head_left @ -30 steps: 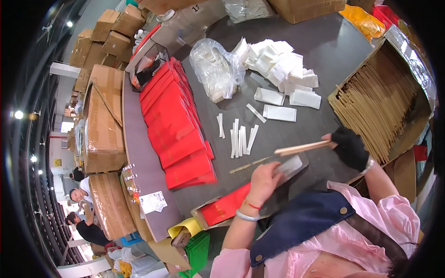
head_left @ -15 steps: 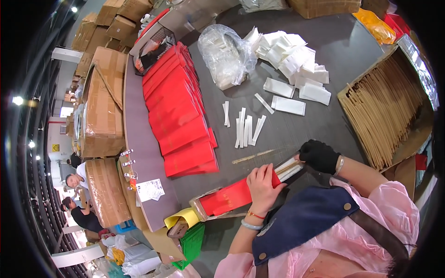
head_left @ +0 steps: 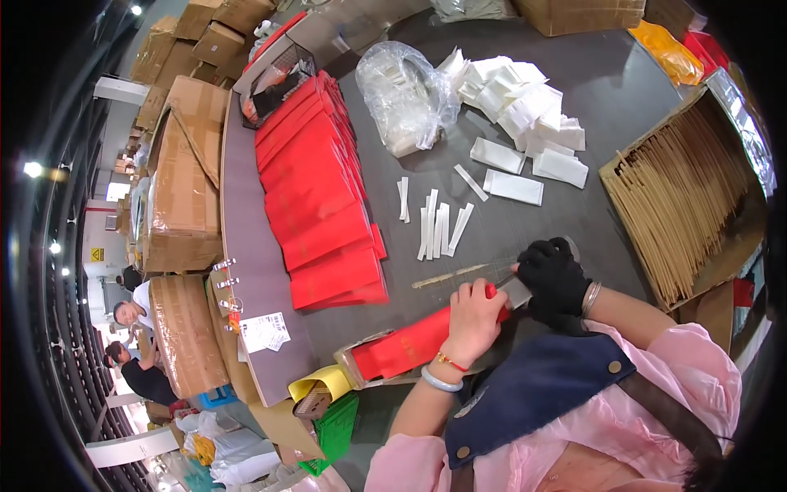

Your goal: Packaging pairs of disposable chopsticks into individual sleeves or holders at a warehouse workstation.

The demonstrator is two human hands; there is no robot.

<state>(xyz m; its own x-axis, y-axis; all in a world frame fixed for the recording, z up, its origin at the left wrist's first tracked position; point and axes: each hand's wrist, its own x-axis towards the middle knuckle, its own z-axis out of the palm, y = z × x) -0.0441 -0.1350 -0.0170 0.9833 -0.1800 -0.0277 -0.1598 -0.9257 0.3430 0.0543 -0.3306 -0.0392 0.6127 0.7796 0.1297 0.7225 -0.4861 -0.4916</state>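
In the head view, below and right of the fanned red paper stack (head_left: 316, 197), the bare left hand (head_left: 475, 320) grips a long red paper sleeve (head_left: 402, 348); the black-gloved right hand (head_left: 553, 279) curls over a flat whitish packet (head_left: 516, 292), its grasp hidden.

we see bright red envelopes (head_left: 316, 197), white packets (head_left: 514, 187) and tan sticks (head_left: 676, 213) on a dark grey tabletop (head_left: 598, 98); the red pouch (head_left: 402, 348) we hold bears faint gold marks. we wear a black glove (head_left: 553, 279), pink shirt (head_left: 689, 369) and navy apron (head_left: 533, 394).
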